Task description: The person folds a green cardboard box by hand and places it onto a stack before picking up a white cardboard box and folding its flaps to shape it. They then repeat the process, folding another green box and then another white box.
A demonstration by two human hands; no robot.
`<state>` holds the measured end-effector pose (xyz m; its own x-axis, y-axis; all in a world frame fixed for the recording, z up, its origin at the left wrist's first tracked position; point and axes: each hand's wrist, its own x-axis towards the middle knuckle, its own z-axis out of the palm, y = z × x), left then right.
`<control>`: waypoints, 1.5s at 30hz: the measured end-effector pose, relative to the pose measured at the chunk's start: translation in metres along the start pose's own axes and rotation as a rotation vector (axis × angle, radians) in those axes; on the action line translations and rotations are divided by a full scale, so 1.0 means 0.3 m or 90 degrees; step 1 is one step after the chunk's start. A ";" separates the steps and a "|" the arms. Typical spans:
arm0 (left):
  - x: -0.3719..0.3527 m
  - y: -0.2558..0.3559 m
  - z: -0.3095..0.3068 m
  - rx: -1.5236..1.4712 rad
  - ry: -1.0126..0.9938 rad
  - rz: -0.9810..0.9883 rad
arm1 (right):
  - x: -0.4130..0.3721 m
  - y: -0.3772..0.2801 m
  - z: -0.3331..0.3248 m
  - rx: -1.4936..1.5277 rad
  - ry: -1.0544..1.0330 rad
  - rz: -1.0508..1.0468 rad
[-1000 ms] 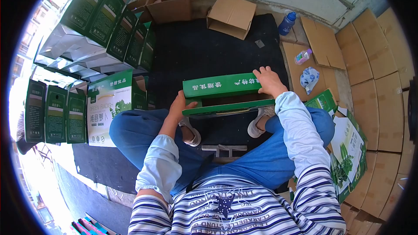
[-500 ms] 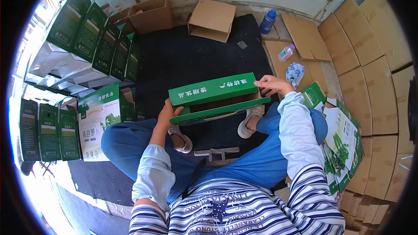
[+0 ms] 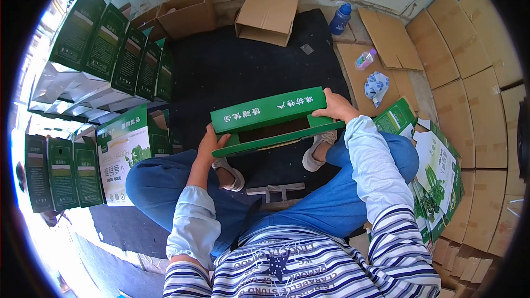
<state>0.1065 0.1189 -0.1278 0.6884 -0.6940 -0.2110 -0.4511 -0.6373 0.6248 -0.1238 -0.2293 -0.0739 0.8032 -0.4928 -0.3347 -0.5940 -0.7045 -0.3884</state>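
Note:
A green cardboard box (image 3: pixel 268 104) with white lettering is held between my two hands, above the dark mat and between my knees. One long top panel stands on the far side, and a dark opening shows between it and the near edge. At the box's left end, my left hand (image 3: pixel 208 144) grips the corner with the thumb on the near side. My right hand (image 3: pixel 335 106) is closed round the right end, thumb toward the opening. The box's underside is hidden.
Assembled green boxes (image 3: pixel 118 49) stand stacked at left. Flat printed cartons (image 3: pixel 436 171) lie by my right knee. Brown cartons (image 3: pixel 480 116) form a wall at right. An open brown box (image 3: pixel 268 16), a blue bottle (image 3: pixel 340 19), a small clear bottle (image 3: pixel 365 59) and a patterned cloth (image 3: pixel 376 88) lie ahead.
My right hand has shifted its grip, now wrapping the box's right end with the thumb by the opening. My left hand keeps its hold on the left end.

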 end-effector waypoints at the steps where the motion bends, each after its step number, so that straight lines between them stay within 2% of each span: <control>1: 0.000 0.001 -0.002 0.000 -0.002 0.000 | 0.005 -0.001 0.002 -0.013 -0.010 0.008; 6: 0.015 -0.026 0.019 0.003 0.029 0.028 | 0.013 -0.010 0.002 -0.037 -0.032 0.024; 9: 0.018 -0.030 0.018 -0.008 0.020 0.020 | 0.005 0.005 0.019 -0.051 0.009 -0.007; 12: 0.008 -0.042 0.004 -0.047 -0.003 0.025 | 0.010 0.071 0.025 0.051 -0.041 -0.008; 16: -0.008 -0.005 -0.065 -0.381 -0.062 -0.237 | 0.003 0.184 0.010 0.387 -0.172 0.174; 18: -0.050 -0.007 -0.104 -0.582 -0.085 -0.321 | -0.024 0.235 0.018 0.282 -0.213 0.234; 19: -0.067 -0.020 -0.099 -0.439 -0.127 -0.281 | -0.043 0.223 0.024 0.228 -0.234 0.262; 21: -0.081 -0.062 -0.051 -0.153 -0.205 -0.201 | -0.101 0.158 0.041 -0.012 -0.265 0.184; 22: -0.019 -0.210 0.033 0.033 -0.295 -0.020 | -0.142 0.084 0.013 -0.021 -0.288 0.072; 24: -0.040 -0.174 0.074 0.045 -0.263 -0.034 | -0.141 0.149 0.115 0.210 -0.250 0.049; 25: -0.050 -0.178 0.095 0.050 -0.246 -0.043 | -0.133 0.143 0.119 0.248 -0.238 0.045; 26: -0.049 -0.195 0.094 -0.112 -0.187 0.038 | -0.127 0.136 0.121 0.287 -0.226 0.041; 27: -0.053 -0.164 0.064 -0.124 -0.153 -0.005 | -0.122 0.127 0.124 0.325 -0.215 0.036; 29: -0.038 -0.027 -0.012 -0.149 -0.082 -0.090 | -0.080 0.177 0.135 0.327 -0.146 -0.057; 30: -0.022 -0.004 -0.021 -0.265 -0.030 -0.073 | -0.066 0.170 0.101 0.377 -0.204 0.043; 31: 0.000 0.018 -0.038 -0.378 0.023 -0.051 | -0.064 0.138 0.052 0.382 -0.193 0.071; 33: 0.059 0.065 -0.098 -0.448 0.184 0.081 | -0.065 0.073 -0.024 0.526 -0.030 0.019; 35: 0.021 0.265 -0.290 -0.473 0.296 0.190 | -0.052 -0.014 -0.126 0.534 0.144 -0.039; 37: -0.018 0.410 -0.510 -0.337 0.444 0.367 | -0.022 -0.112 -0.227 0.607 0.277 -0.099; 39: -0.089 0.528 -0.735 -0.312 0.564 0.404 | -0.052 -0.324 -0.363 0.679 0.352 -0.191; 41: -0.242 0.638 -0.982 -0.043 0.707 0.259 | -0.081 -0.569 -0.459 0.730 0.380 -0.316; 43: -0.335 0.643 -1.184 -0.030 0.795 0.271 | -0.106 -0.783 -0.501 0.755 0.291 -0.404; 45: -0.431 0.553 -1.378 -0.015 0.775 0.186 | -0.146 -0.994 -0.483 0.747 0.236 -0.391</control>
<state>0.1775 0.2415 0.3138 0.6477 -0.0412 0.7608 -0.6738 -0.4970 0.5467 0.0247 -0.0718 0.1808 0.8025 -0.4985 0.3280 0.3181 -0.1077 -0.9419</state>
